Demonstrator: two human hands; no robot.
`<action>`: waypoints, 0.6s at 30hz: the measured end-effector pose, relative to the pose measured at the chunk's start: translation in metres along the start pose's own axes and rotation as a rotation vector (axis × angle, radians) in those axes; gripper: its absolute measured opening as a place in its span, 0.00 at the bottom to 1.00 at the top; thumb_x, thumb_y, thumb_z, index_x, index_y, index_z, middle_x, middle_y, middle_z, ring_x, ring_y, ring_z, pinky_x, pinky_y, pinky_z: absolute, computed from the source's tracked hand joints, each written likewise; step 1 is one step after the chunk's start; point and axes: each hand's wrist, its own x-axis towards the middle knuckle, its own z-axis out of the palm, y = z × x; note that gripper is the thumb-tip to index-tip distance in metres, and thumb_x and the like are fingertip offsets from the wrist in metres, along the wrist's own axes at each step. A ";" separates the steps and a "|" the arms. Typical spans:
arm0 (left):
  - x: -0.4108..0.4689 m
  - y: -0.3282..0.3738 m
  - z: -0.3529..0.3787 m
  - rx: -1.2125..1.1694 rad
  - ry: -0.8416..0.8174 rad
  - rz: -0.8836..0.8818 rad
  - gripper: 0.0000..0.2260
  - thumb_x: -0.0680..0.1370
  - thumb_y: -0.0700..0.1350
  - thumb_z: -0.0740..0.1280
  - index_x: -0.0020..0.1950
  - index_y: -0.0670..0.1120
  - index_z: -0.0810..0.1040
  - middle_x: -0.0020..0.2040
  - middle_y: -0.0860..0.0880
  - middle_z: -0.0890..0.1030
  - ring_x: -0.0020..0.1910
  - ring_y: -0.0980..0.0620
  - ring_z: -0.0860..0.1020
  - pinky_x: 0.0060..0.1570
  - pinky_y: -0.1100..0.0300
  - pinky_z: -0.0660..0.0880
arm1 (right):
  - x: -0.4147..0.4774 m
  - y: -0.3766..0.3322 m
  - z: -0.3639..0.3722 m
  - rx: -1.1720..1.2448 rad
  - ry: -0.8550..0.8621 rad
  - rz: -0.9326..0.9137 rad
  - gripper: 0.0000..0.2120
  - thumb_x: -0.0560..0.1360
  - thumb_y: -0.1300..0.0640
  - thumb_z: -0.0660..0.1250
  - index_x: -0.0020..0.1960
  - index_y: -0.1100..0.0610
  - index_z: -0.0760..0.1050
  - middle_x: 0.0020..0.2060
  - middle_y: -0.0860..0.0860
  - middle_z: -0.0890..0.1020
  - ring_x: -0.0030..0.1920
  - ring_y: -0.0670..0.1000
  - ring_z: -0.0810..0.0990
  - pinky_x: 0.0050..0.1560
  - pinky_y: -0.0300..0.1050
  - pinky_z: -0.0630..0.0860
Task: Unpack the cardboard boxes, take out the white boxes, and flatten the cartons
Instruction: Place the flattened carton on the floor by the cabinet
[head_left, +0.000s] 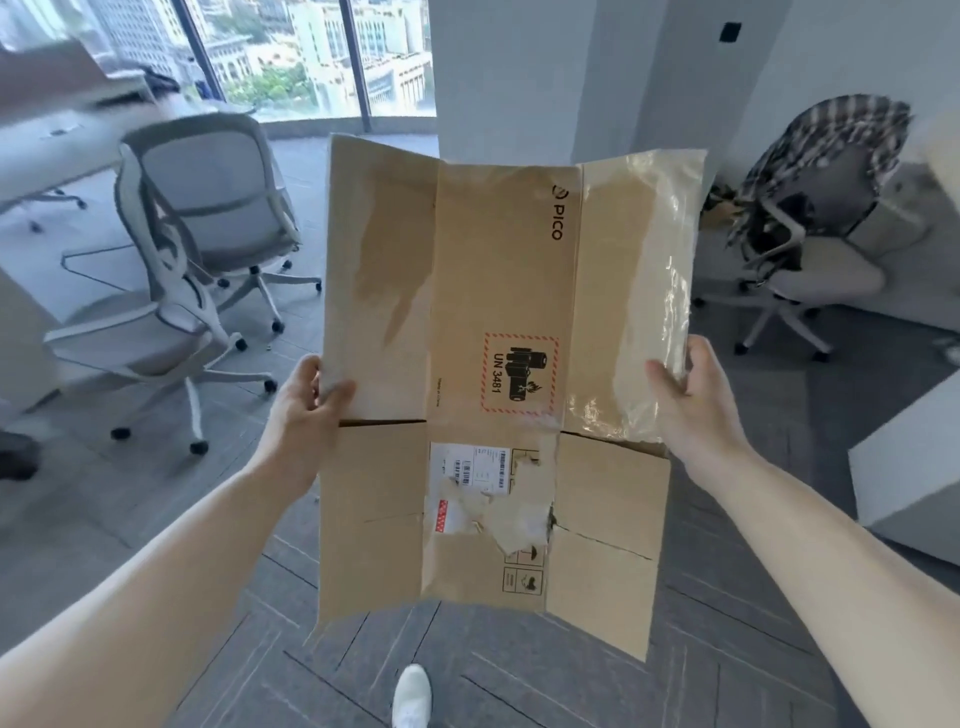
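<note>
A flattened brown cardboard carton (498, 291) hangs in the air in front of me, held upright above the floor. It carries a PICO print, a red-bordered UN 3481 battery label and a torn white shipping label lower down. Clear tape covers its right flap. My left hand (306, 410) grips the carton's left edge, thumb on the front. My right hand (691, 395) grips the taped right edge, thumb on the front. No white boxes are in view.
Two grey office chairs (208, 218) stand to the left beside a white desk (47, 150). Another chair (810, 218) with a checked shirt draped over it is at the right. A white desk corner (914, 467) juts in at right. My white shoe (411, 696) is on the grey carpet.
</note>
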 end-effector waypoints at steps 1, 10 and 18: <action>0.026 -0.006 -0.005 0.000 0.004 -0.010 0.01 0.81 0.46 0.67 0.51 0.51 0.76 0.45 0.48 0.84 0.42 0.47 0.80 0.38 0.49 0.79 | 0.020 -0.003 0.018 -0.004 -0.004 -0.003 0.02 0.85 0.52 0.63 0.57 0.46 0.71 0.43 0.47 0.79 0.33 0.38 0.78 0.34 0.36 0.74; 0.271 0.035 -0.019 0.046 -0.024 0.009 0.08 0.82 0.41 0.68 0.49 0.54 0.78 0.47 0.49 0.86 0.43 0.51 0.83 0.46 0.51 0.80 | 0.209 -0.044 0.132 0.066 0.079 0.031 0.06 0.84 0.52 0.65 0.51 0.41 0.72 0.47 0.51 0.86 0.44 0.59 0.84 0.42 0.54 0.82; 0.461 0.050 0.016 0.161 -0.063 -0.043 0.10 0.81 0.38 0.70 0.54 0.53 0.81 0.51 0.50 0.87 0.50 0.50 0.86 0.53 0.53 0.81 | 0.398 -0.033 0.197 0.102 0.113 -0.001 0.07 0.84 0.53 0.63 0.54 0.39 0.72 0.47 0.46 0.84 0.41 0.49 0.82 0.38 0.45 0.77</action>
